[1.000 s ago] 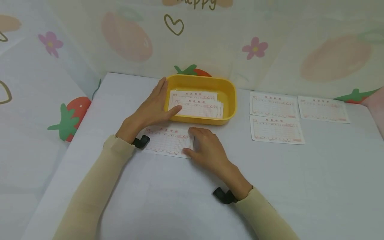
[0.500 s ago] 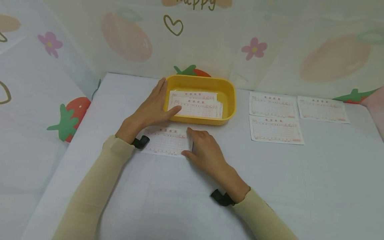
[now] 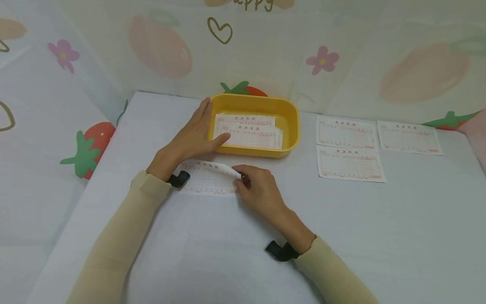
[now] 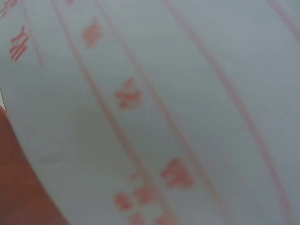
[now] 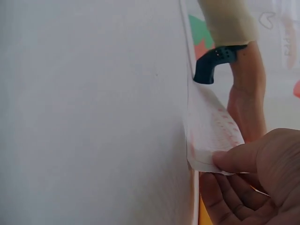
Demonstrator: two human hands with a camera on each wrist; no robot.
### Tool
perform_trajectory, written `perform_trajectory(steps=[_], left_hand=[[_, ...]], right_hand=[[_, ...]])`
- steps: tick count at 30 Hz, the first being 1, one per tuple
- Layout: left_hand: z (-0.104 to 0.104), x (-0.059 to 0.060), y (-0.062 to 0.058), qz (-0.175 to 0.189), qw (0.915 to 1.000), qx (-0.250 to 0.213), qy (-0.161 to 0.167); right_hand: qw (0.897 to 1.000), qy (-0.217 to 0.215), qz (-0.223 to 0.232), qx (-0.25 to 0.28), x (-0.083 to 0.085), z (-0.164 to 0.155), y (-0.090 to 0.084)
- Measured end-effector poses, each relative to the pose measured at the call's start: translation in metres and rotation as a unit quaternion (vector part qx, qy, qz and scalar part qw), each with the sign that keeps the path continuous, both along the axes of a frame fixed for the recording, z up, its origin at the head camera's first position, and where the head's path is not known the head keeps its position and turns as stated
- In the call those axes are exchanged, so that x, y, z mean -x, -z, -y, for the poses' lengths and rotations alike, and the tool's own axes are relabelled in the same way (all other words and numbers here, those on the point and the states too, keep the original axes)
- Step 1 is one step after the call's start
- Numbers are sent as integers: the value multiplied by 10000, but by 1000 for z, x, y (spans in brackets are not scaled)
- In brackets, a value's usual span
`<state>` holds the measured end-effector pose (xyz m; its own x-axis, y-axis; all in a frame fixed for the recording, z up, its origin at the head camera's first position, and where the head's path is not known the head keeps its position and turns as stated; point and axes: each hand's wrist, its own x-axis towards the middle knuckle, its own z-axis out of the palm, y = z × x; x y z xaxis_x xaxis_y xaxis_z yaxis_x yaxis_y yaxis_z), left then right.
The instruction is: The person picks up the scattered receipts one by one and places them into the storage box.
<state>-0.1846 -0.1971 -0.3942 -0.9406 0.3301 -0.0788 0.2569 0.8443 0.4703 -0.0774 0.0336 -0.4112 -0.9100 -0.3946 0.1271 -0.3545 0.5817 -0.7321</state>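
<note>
At frame centre, our right hand (image 3: 258,190) pinches the lifted right edge of the receipt slip (image 3: 206,179) on the table (image 3: 228,253). Just above, our left hand (image 3: 191,137) rests flat, fingers relaxed, against the yellow tray (image 3: 290,122).

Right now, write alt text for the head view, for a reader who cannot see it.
A right hand pinches up one edge of a paper form on a white table, while the left hand rests on a yellow tray holding more forms. Three forms lie to the right.
</note>
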Motion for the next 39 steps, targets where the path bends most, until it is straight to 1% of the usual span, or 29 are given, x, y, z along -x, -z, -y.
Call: perform_trajectory(steps=[6,10,14,18,25,28,33,39], left_hand=[[-1,2,2,12,10000,-8,-18],[-2,3,3,-3,10000,-51,22],[-1,2,2,19,10000,-15,4],[0,0,2,32,10000,-26,-19],[-3,0,3,-32,9999,-127,24],[-3,1,3,-58,9999,-117,52],[-1,0,0,-7,10000,-47,32],[-1,1,2,-11,9999,-110,63]], right_hand=[[9990,12,263,363,3,-7,0],[9966,193,514,613,4,-14,2],[9935,324,807,731,5,-19,5],[9924,394,926,702,6,-23,6],[9923,454,890,733,7,-36,1],[9916,470,945,754,7,-44,-1],[9884,600,1188,736,6,-57,-9],[9854,681,1436,611,7,-81,-21]])
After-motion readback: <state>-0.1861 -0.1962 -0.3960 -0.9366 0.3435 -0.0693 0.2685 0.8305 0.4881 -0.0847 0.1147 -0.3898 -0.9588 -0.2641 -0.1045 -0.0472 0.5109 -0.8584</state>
